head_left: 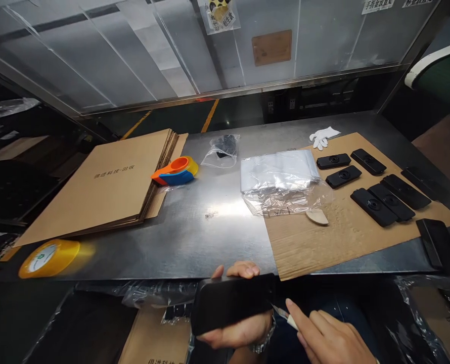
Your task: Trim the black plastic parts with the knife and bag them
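In front of the table's near edge, my left hand (243, 328) grips a black plastic casing (230, 303) from below, with fingertips showing over its top edge. My right hand (331, 333) is closed round the pale handle of a small craft knife (283, 312). The knife's pointed blade is at the right end of the casing; whether it touches cannot be made out. On the cardboard sheet (304, 253) to the right lie several similar black parts (374, 206), some with a round recess. A pale quarter-round piece (317, 217) rests on the same sheet.
A stack of flat cardboard (122, 177) fills the table's left side, with an orange-and-blue tape dispenser (177, 172) against it. Yellow tape (50, 258) sits at the near left edge. Clear plastic bags (280, 174), a bagged black item (225, 146) and a white glove (323, 137) lie farther back.
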Available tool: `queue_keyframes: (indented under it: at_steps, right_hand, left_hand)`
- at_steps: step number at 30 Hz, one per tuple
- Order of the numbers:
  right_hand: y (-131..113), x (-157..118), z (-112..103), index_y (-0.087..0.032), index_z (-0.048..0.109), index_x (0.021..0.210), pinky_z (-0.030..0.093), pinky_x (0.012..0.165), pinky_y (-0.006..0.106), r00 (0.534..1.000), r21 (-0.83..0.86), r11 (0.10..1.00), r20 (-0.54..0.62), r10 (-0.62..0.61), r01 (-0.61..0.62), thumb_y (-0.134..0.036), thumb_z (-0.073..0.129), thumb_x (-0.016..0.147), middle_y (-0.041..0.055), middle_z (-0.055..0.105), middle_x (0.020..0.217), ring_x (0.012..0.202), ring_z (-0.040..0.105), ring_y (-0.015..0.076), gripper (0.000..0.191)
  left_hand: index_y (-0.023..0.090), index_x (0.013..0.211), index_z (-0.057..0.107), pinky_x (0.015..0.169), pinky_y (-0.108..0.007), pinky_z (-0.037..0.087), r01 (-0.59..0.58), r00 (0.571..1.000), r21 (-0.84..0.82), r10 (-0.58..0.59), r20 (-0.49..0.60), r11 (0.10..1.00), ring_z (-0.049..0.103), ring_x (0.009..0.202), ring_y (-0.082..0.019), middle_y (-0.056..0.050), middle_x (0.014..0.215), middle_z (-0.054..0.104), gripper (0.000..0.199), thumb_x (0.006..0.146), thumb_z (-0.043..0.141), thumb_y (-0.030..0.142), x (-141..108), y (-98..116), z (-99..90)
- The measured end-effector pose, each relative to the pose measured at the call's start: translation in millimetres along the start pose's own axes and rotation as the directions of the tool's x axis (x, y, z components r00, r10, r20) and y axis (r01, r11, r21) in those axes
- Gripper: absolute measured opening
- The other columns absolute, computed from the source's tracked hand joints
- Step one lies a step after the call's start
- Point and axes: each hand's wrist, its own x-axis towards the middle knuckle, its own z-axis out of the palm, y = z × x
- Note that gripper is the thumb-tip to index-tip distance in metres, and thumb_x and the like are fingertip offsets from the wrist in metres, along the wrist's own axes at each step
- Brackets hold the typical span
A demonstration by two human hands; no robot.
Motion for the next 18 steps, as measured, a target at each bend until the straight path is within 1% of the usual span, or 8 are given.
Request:
queue_keyframes:
  at_steps: [4, 10, 15, 18]
  right_hand:
    - [0.0, 0.9, 0.2, -0.008, 0.06, 0.104, 0.038, 0.033, 0.018, 1.0, 0.005, 1.0, 0.0, 0.0, 0.0, -0.022, 0.02, 0.096, -0.0027, 0.054, 0.048, 0.038, 0.054, 0.0083, 0.044]
    - [2.3, -0.8, -1.5, -0.007, 0.06, 0.103, 0.04, 0.035, 0.016, 1.0, 0.051, 0.998, 0.007, -0.021, 0.02, -0.021, 0.021, 0.096, -0.0025, 0.055, 0.048, 0.038, 0.054, 0.008, 0.042]
    - [4.6, -3.3, -0.2, -0.007, 0.059, 0.106, 0.042, 0.038, 0.017, 0.998, 0.082, 0.996, 0.05, -0.029, 0.025, -0.02, 0.021, 0.095, -0.0015, 0.056, 0.051, 0.041, 0.055, 0.0087, 0.041]
    - [4.5, -6.0, 2.6, -0.009, 0.057, 0.112, 0.041, 0.037, 0.018, 0.995, 0.061, 0.998, 0.095, -0.007, 0.001, -0.021, 0.024, 0.095, -0.0012, 0.056, 0.053, 0.044, 0.056, 0.0098, 0.039]
  left_hand:
    - [0.023, 0.093, 0.06, 0.053, -0.033, 0.039, -0.069, 0.998, 0.009, 0.068, 0.012, 0.998, 0.044, 0.053, -0.017, 0.0, 0.056, 0.056, 0.06, 0.07, 0.032, 0.07, -2.9, 0.2, 0.4]
    - [0.024, 0.095, 0.058, 0.055, -0.032, 0.039, -0.096, 0.995, 0.037, 0.095, 0.032, 0.995, 0.045, 0.053, -0.017, 0.001, 0.058, 0.056, 0.058, 0.069, 0.037, 0.07, -4.3, 1.0, 0.0]
    - [0.022, 0.093, 0.059, 0.054, -0.032, 0.039, -0.149, 0.989, 0.07, 0.147, 0.034, 0.986, 0.046, 0.051, -0.017, 0.0, 0.056, 0.057, 0.061, 0.071, 0.03, 0.071, -4.2, 0.8, -0.7]
    - [0.022, 0.091, 0.059, 0.053, -0.031, 0.04, -0.125, 0.992, 0.092, 0.126, 0.0, 0.988, 0.047, 0.052, -0.017, 0.0, 0.056, 0.057, 0.061, 0.069, 0.03, 0.071, -5.5, -0.4, -0.2]
